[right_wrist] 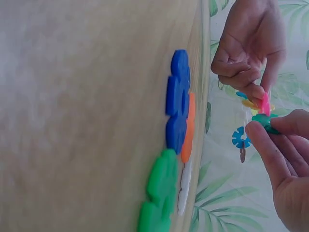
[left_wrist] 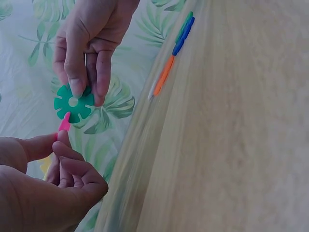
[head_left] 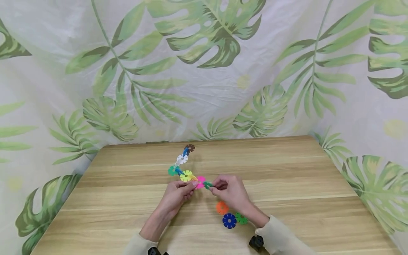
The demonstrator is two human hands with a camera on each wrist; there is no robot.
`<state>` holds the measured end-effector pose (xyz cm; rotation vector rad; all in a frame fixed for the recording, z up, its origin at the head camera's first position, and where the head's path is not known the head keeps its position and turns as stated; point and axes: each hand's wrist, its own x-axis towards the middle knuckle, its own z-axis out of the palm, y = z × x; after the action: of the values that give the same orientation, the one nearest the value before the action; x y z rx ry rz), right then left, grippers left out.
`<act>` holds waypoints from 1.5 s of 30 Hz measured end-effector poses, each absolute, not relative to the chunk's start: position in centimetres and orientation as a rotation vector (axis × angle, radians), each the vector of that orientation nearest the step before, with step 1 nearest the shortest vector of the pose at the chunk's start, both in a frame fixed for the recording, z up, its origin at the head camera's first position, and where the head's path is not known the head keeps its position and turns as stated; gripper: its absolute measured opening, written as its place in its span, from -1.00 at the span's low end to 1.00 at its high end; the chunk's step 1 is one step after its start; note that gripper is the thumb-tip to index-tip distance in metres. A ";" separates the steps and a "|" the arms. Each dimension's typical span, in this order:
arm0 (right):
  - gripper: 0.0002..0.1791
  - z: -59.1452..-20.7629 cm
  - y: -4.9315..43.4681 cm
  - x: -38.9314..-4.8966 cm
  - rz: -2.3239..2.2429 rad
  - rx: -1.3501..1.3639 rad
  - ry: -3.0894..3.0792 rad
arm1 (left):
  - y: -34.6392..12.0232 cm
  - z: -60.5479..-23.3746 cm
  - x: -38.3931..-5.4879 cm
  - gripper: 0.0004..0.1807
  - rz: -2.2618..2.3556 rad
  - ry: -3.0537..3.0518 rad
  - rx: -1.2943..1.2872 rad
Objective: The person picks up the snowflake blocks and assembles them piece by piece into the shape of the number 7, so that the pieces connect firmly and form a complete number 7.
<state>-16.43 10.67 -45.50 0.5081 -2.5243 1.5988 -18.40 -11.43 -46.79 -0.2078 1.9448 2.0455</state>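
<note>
My left hand [head_left: 177, 194] pinches the pink snowflake disc [head_left: 200, 182] at one end of a chain of slotted plastic discs. Between the thumb and fingers of my right hand [head_left: 234, 193] is a teal-green snowflake disc [left_wrist: 74, 103]. Its lower edge meets the pink disc [left_wrist: 64, 123] in the left wrist view. From the pink piece the chain runs up and left through a yellow disc [head_left: 186, 176], a green disc [head_left: 173, 170] and a white disc [head_left: 182, 158] to a brown disc [head_left: 190, 148]. Blue discs link some of these.
Loose on the wooden table [head_left: 111, 198] lie an orange disc [head_left: 222, 208], a dark blue disc [head_left: 229, 220] and a bright green disc [head_left: 241, 218], near my right forearm. A white disc [right_wrist: 184, 188] lies beyond them in the right wrist view. Leaf-patterned cloth [head_left: 210, 88] hangs behind the table.
</note>
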 end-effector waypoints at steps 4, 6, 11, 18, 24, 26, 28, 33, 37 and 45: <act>-0.90 -45.5 10.2 -16.3 1.588 0.478 -2.528 | -11.4 -46.7 -18.3 -0.81 2.057 1.942 -0.222; -0.91 -45.4 10.1 -16.3 1.574 0.467 -2.534 | -11.5 -46.7 -18.2 -0.83 2.065 1.936 -0.220; -0.92 -45.3 9.8 -16.2 1.560 0.448 -2.540 | -11.3 -46.7 -18.0 -0.85 2.093 1.913 -0.236; -0.91 -45.3 9.5 -16.2 1.559 0.441 -2.520 | -11.0 -46.8 -17.9 -0.85 2.133 1.934 -0.272; -0.91 -45.2 9.3 -16.3 1.575 0.447 -2.521 | -10.8 -46.8 -17.8 -0.88 2.146 1.957 -0.294; -0.90 -45.1 9.4 -16.4 1.584 0.443 -2.529 | -10.7 -46.8 -17.8 -0.88 2.157 1.951 -0.286; -0.89 -44.9 9.9 -16.4 1.585 0.440 -2.551 | -10.5 -46.8 -17.8 -0.87 2.153 1.944 -0.264; -0.91 -44.4 11.5 -16.8 1.576 0.498 -2.677 | -10.5 -46.7 -17.8 -0.82 2.072 1.991 -0.188; -0.90 -43.9 12.7 -17.3 1.539 0.626 -2.790 | -10.7 -46.5 -17.8 -0.77 2.010 2.066 -0.146; -0.81 -44.4 14.6 -18.1 1.339 0.722 -2.904 | -11.3 -46.7 -18.1 -0.77 1.960 2.114 -0.171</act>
<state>-18.12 14.59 -44.41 0.7216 -2.9040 1.3386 -18.08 -11.35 -46.69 -0.1707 2.1143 1.9601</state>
